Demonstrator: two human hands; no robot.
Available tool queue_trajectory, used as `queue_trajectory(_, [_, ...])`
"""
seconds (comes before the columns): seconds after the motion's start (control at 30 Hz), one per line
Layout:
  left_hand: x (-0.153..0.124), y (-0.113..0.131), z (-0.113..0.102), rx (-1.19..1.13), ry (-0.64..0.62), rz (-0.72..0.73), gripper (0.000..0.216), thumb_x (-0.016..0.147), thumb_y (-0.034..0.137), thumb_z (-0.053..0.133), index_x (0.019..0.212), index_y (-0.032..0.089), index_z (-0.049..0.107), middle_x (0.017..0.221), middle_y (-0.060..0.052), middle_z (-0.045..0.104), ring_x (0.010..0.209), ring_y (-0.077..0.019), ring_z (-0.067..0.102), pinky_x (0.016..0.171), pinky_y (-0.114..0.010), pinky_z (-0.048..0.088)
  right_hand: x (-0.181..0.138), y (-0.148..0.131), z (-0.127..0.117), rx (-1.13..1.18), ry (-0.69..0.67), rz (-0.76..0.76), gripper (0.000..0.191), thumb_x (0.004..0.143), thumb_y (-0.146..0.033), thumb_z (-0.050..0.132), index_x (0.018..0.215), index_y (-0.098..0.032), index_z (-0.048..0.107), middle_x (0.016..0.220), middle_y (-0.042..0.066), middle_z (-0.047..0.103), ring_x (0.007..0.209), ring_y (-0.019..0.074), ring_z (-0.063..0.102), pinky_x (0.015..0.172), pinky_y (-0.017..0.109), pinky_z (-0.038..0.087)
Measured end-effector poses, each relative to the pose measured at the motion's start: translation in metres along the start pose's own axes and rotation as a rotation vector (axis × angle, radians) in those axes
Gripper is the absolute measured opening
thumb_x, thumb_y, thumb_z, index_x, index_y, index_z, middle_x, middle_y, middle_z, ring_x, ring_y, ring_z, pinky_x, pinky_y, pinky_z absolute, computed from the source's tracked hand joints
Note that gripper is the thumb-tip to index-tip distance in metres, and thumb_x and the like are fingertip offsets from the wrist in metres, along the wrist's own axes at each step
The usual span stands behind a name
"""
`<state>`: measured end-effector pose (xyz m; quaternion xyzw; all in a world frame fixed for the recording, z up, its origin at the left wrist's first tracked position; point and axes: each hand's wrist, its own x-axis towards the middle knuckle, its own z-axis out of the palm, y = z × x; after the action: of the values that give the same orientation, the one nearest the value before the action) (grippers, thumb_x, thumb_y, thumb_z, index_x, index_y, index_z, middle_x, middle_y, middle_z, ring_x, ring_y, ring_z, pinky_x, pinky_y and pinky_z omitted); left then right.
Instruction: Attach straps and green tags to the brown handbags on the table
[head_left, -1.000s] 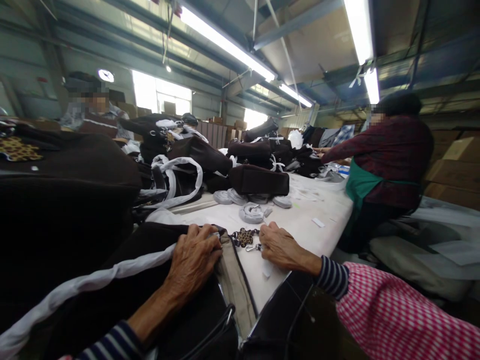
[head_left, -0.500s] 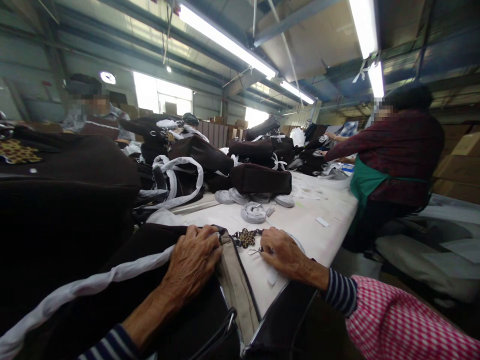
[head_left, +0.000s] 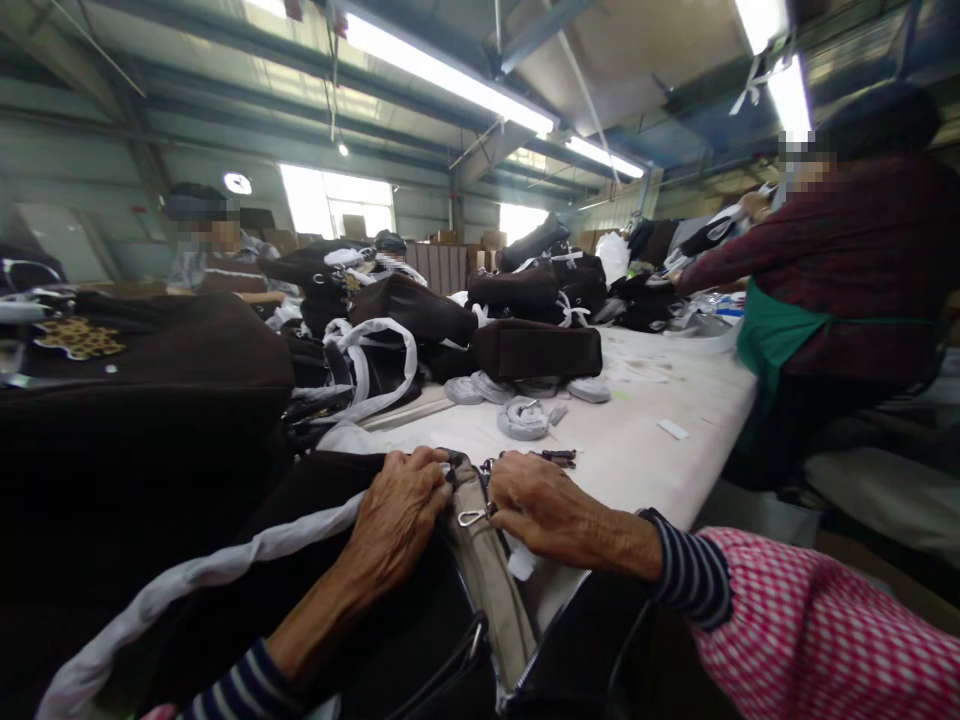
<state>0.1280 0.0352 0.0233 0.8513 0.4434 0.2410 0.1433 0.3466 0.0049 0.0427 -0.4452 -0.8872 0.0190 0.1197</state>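
A dark handbag (head_left: 315, 560) lies in front of me with its zip undone and its beige lining (head_left: 487, 560) showing. My left hand (head_left: 401, 510) grips the bag's upper edge, fingers curled over it near the end of a handle wrapped in white (head_left: 217, 565). Close beside it, my right hand (head_left: 547, 510) pinches a silver snap hook (head_left: 472, 517) over the lining. A short dark strap piece (head_left: 559, 458) shows behind the right hand's knuckles. What else that hand covers is hidden.
Dark handbags (head_left: 536, 348) are piled across the white table (head_left: 637, 450). Grey coiled straps (head_left: 525, 418) lie before them. Another bag (head_left: 150, 370) with a leopard-print charm (head_left: 82, 338) stands at left. A co-worker (head_left: 840, 240) in a green apron stands at the right edge; another person sits back left.
My right hand has moved left with the snap hook, up to the bag's opening. The leopard-print flower charm beside it is now out of sight. My left hand keeps its grip; the view has shifted.
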Motion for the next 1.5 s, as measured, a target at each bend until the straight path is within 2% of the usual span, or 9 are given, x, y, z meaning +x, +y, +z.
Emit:
queue_trajectory(0.23, [-0.001,-0.003,-0.001,-0.103,0.039,0.020,0.032,0.099,0.029,0.040,0.092,0.021,0.070,0.124,-0.004,0.067,0.104,-0.0268,0.050,0.096,-0.045,0.039,0.015,-0.013,-0.008,-0.053,-0.143,-0.026,0.007,0.092,-0.017,0.058,0.086,-0.015,0.062,0.097,0.010,0.065,0.092,0.0220,0.057,0.084,0.034,0.041])
queue_trajectory(0.47, [-0.002,-0.002,0.000,-0.095,0.052,0.004,0.029,0.100,0.027,0.042,0.095,0.021,0.070,0.127,-0.003,0.066,0.106,-0.0265,0.049,0.097,-0.045,0.041,0.022,-0.012,-0.013,-0.023,-0.195,-0.016,0.005,0.089,-0.014,0.057,0.085,-0.017,0.059,0.094,0.008,0.065,0.090,0.0211,0.060,0.081,0.031,0.041])
queue_trajectory(0.63, [-0.003,0.000,0.001,-0.062,0.037,0.010,0.027,0.101,0.026,0.043,0.100,0.021,0.069,0.128,-0.003,0.064,0.107,-0.0265,0.048,0.097,-0.046,0.041,0.028,-0.012,-0.016,-0.020,-0.211,0.002,0.008,0.088,-0.016,0.056,0.081,-0.017,0.059,0.088,0.008,0.067,0.082,0.0192,0.060,0.072,0.028,0.040])
queue_trajectory(0.83, [-0.004,0.001,-0.003,0.014,-0.006,0.058,0.027,0.105,0.026,0.043,0.101,0.021,0.069,0.132,-0.003,0.062,0.108,-0.0256,0.047,0.099,-0.045,0.043,0.041,-0.018,-0.022,-0.008,-0.293,0.068,0.008,0.086,-0.017,0.059,0.081,-0.015,0.065,0.080,0.006,0.069,0.069,0.0160,0.059,0.060,0.027,0.034])
queue_trajectory(1.0, [-0.003,-0.002,-0.006,0.134,-0.063,0.112,0.027,0.107,0.026,0.042,0.105,0.023,0.068,0.138,-0.002,0.060,0.115,-0.0246,0.049,0.102,-0.042,0.045,0.041,-0.020,-0.009,-0.068,-0.252,0.073,0.012,0.087,-0.018,0.057,0.089,-0.015,0.069,0.091,0.011,0.074,0.079,0.0218,0.068,0.064,0.028,0.040])
queue_trajectory(1.17, [-0.001,-0.001,-0.005,0.345,-0.073,0.118,0.025,0.104,0.022,0.046,0.112,0.026,0.069,0.148,-0.002,0.054,0.119,-0.0282,0.049,0.099,-0.045,0.048,0.039,-0.019,0.003,-0.141,-0.217,0.092,0.015,0.087,-0.017,0.056,0.095,-0.013,0.068,0.098,0.016,0.073,0.087,0.0292,0.071,0.070,0.034,0.048])
queue_trajectory(1.37, [0.013,0.015,-0.006,0.536,-0.199,0.031,0.030,0.096,0.020,0.056,0.113,0.036,0.076,0.157,-0.005,0.046,0.127,-0.0386,0.047,0.085,-0.050,0.050,0.039,-0.010,0.013,-0.114,-0.195,0.081,0.020,0.081,-0.017,0.061,0.098,-0.012,0.069,0.096,0.017,0.074,0.088,0.0298,0.072,0.073,0.035,0.053])
queue_trajectory(1.5, [0.018,0.019,-0.009,0.583,-0.226,0.054,0.031,0.091,0.019,0.058,0.106,0.036,0.080,0.154,-0.007,0.050,0.125,-0.0413,0.048,0.081,-0.051,0.048,0.038,-0.004,0.020,-0.087,-0.177,0.063,0.018,0.080,-0.021,0.064,0.095,-0.014,0.071,0.094,0.015,0.075,0.087,0.0280,0.072,0.072,0.034,0.054])
